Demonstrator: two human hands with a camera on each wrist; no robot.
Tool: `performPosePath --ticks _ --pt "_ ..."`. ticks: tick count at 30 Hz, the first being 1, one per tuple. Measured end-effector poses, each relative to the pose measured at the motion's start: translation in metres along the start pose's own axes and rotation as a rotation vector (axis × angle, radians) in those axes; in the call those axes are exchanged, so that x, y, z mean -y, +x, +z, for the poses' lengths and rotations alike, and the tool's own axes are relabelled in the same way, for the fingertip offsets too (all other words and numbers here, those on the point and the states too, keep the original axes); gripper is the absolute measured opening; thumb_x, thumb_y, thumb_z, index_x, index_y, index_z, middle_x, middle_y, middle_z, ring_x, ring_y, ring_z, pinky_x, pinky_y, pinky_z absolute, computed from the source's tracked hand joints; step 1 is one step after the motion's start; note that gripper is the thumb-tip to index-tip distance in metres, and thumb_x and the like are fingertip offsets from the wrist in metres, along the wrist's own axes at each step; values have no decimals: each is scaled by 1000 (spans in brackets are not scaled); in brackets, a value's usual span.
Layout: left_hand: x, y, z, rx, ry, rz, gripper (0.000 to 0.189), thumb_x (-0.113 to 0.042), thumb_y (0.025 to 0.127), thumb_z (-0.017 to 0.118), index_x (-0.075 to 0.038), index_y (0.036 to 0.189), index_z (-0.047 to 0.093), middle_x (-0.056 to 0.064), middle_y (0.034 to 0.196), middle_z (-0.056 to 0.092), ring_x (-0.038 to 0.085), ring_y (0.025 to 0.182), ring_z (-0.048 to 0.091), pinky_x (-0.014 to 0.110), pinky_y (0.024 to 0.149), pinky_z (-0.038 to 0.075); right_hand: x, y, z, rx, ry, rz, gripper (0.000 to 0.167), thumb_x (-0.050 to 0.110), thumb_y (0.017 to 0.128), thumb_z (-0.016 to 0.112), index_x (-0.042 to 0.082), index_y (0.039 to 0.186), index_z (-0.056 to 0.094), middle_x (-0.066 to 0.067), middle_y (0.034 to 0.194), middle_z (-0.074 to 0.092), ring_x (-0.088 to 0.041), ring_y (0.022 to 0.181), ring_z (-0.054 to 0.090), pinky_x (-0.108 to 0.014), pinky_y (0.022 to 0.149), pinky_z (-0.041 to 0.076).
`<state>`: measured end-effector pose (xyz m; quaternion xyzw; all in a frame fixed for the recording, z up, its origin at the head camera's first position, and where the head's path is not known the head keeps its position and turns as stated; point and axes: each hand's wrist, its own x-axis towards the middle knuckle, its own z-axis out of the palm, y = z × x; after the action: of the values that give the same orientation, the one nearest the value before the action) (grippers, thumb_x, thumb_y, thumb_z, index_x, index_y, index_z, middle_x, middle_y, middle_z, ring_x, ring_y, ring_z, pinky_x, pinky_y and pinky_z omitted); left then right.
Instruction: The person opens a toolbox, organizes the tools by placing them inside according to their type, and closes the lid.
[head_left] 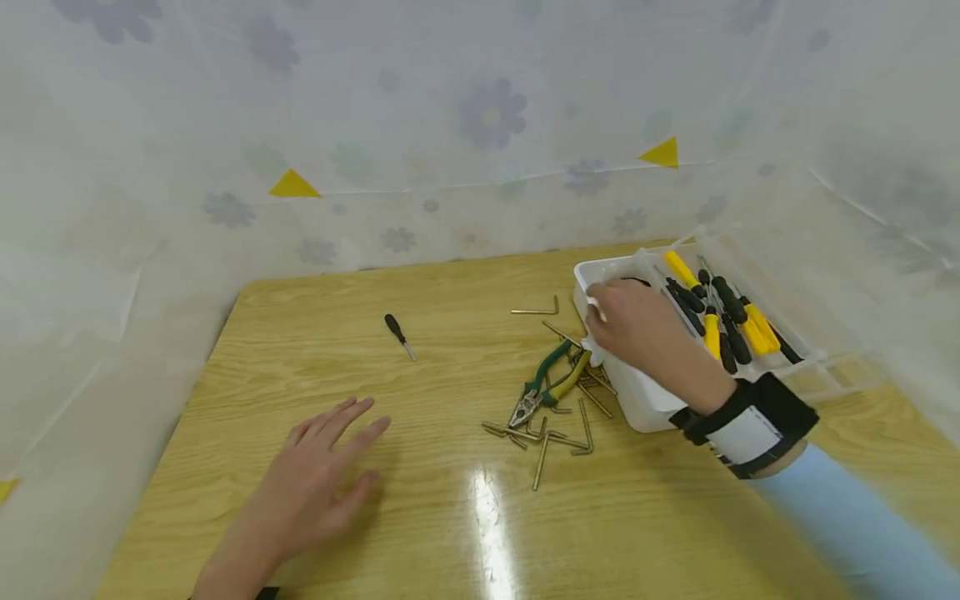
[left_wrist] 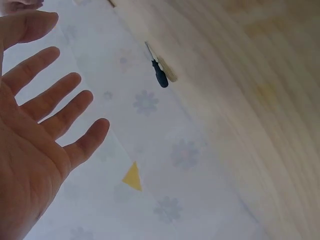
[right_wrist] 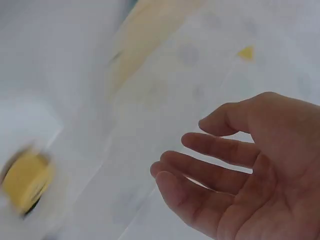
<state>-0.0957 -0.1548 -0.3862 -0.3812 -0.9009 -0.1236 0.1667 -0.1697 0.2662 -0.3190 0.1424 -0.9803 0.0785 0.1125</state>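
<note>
My right hand [head_left: 633, 321] is over the left part of a white plastic box [head_left: 637, 400]. In the right wrist view its loosely bent fingers [right_wrist: 200, 195] hold nothing. A blurred yellow and black object [right_wrist: 27, 180] shows at the left of that view. My left hand [head_left: 318, 475] hovers over the table's left half, fingers spread, with nothing in it. Beyond it lies a small black-handled screwdriver [head_left: 397, 333]. Left of the box are pliers [head_left: 536, 392] with green and yellow handles, among several hex keys [head_left: 585, 429].
Yellow and black screwdrivers [head_left: 723, 308] fill the box's right side. The clear lid [head_left: 847, 367] stands open at the right. A single hex key [head_left: 536, 311] lies behind the pliers. A flowered sheet [head_left: 465, 167] hangs round the wooden table [head_left: 420, 517].
</note>
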Motion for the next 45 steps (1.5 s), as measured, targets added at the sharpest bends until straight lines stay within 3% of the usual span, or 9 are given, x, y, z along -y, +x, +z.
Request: performPosePath --ticks 10,16,19,24,29,33,36,40,45 --pt "16 -11 -4 -25 9 -77 64 -18 76 80 -15 138 64 15 145 59 38 128 58 62 88 53 103 47 70 203 57 -363 21 11 101 59 3 115 72 -12 96 73 -22 77 67 -27 60 52" --pt "11 -17 -2 -21 12 -88 66 -17 75 81 -15 139 63 15 145 59 40 126 59 62 83 55 127 72 113 458 74 -271 57 30 107 51 19 161 35 -23 162 36 -47 137 50 -53 102 54" --pt "10 -19 -1 -21 17 -99 66 -18 76 81 -16 139 63 14 146 58 39 127 59 62 83 55 133 84 121 517 37 -239 67 42 108 47 26 166 17 -19 172 12 -51 147 36 -59 108 49" --pt "9 -20 -1 -2 20 -120 65 -19 77 82 -16 139 63 13 147 58 39 127 60 62 82 55 139 90 121 507 -34 -230 57 45 107 48 14 154 45 -13 164 37 -41 138 48 -51 101 54" --pt "10 -23 -4 13 32 -132 65 -22 78 82 -19 140 63 12 148 58 39 128 60 63 84 55 145 62 106 532 38 -271 33 37 105 56 7 104 70 -11 116 68 -25 100 62 -38 86 56" --pt "11 -23 -5 -6 38 -101 65 -21 77 80 -18 140 63 13 146 59 39 127 60 63 84 54 152 37 86 609 160 -343 32 25 103 60 4 127 66 -8 102 70 -16 87 64 -29 78 56" --pt "11 -18 -5 -20 39 -82 66 -20 77 78 -18 141 62 14 145 59 39 128 59 62 85 54 153 30 80 539 85 -415 49 12 102 62 14 149 53 -10 127 66 -21 105 66 -29 80 58" --pt "9 -13 -3 -11 26 -70 66 -21 81 77 -21 144 59 13 147 58 39 128 59 62 85 54 149 27 85 503 -42 -483 49 1 99 60 24 142 61 -6 147 56 -27 118 59 -32 86 58" --pt "8 -14 -4 -11 33 -76 55 -28 89 71 -20 142 61 12 146 58 38 128 59 62 85 54 143 28 93 493 35 -491 35 -7 95 61 16 118 73 -5 115 67 -21 102 63 -27 82 55"
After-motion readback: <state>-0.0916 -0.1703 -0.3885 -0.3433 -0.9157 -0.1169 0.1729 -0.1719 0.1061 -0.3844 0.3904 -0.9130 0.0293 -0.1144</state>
